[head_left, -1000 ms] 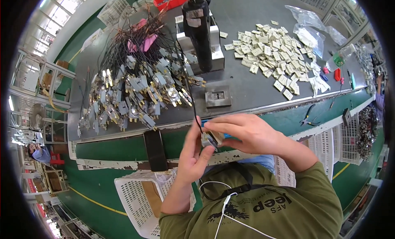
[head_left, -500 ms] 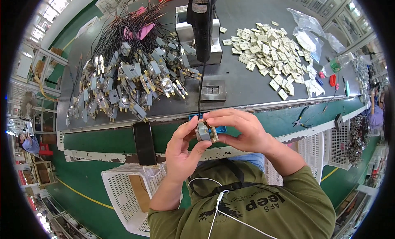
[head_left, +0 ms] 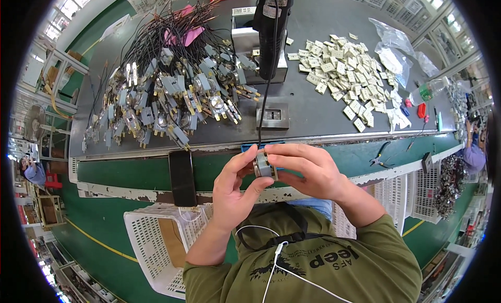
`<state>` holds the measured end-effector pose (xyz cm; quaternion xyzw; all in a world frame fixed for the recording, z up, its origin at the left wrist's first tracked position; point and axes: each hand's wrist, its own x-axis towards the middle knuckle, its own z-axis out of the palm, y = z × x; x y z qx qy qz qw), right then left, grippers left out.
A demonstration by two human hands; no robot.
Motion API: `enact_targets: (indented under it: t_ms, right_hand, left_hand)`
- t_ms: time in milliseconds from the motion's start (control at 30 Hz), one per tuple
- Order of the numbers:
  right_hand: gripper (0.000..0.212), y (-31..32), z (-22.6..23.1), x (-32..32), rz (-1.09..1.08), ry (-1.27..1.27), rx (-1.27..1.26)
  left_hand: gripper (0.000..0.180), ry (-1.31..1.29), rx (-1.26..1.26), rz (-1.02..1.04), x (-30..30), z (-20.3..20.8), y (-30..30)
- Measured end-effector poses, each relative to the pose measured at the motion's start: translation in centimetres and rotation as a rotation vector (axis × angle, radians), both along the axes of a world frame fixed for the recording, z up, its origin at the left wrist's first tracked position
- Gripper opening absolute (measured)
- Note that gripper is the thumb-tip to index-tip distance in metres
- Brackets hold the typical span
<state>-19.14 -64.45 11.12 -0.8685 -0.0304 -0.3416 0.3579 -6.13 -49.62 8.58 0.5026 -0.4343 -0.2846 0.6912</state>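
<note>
- The left hand [head_left: 229, 191] pinches a small grey, round-sided part [head_left: 265, 168] between thumb and fingers, held up just in front of the near edge of the desk [head_left: 318, 130].
- The right hand [head_left: 315, 172] is bent around the part's other side, fingertips against it; whether those fingers grip or only steady it, I cannot tell.
- A black cable [head_left: 265, 102] runs down past the dark upright tool [head_left: 271, 47] to the hands; its lower end is hidden. A tug on it could twist the part out of line.
- Small pieces inside the part could spring or slide out if the two hands press unevenly, since little seems to support it from below.
- A dropped piece could land in the blue tray [head_left: 250, 146] partly hidden behind the fingers, or fall toward the white crate [head_left: 148, 245].
- The phone [head_left: 182, 179] lies at the edge near the left hand; a forearm sweep could knock it off.
- Beyond, the tangled heap of wired grey parts [head_left: 172, 94] could snag on a passing cable.
</note>
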Motion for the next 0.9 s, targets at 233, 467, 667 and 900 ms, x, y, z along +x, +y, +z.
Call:
enact_targets:
  t_ms: [233, 467, 667, 900]
  right_hand:
    - [0.046, 0.2, 0.2, 0.2, -0.052, -0.015, -0.089]
    - [0.05, 0.3, 0.7, 0.3, -0.047, 0.032, -0.18]
    - [0.053, 1.6, 1.3, 1.4, -0.033, 0.111, -0.195]
    - [0.059, 2.0, -0.2, 0.3, -0.017, 0.138, 0.144]
  left_hand:
    - [0.06, 0.023, 0.065, -0.044, 0.5, 0.3, 0.2]
    - [0.058, 0.212, 0.088, -0.173, 1.3, -0.1, 0.4]
    - [0.044, 0.317, 0.161, 0.043, -0.5, 0.1, 0.6]
    - [0.038, 0.652, -0.316, -0.108, 2.1, -2.1, 3.3]
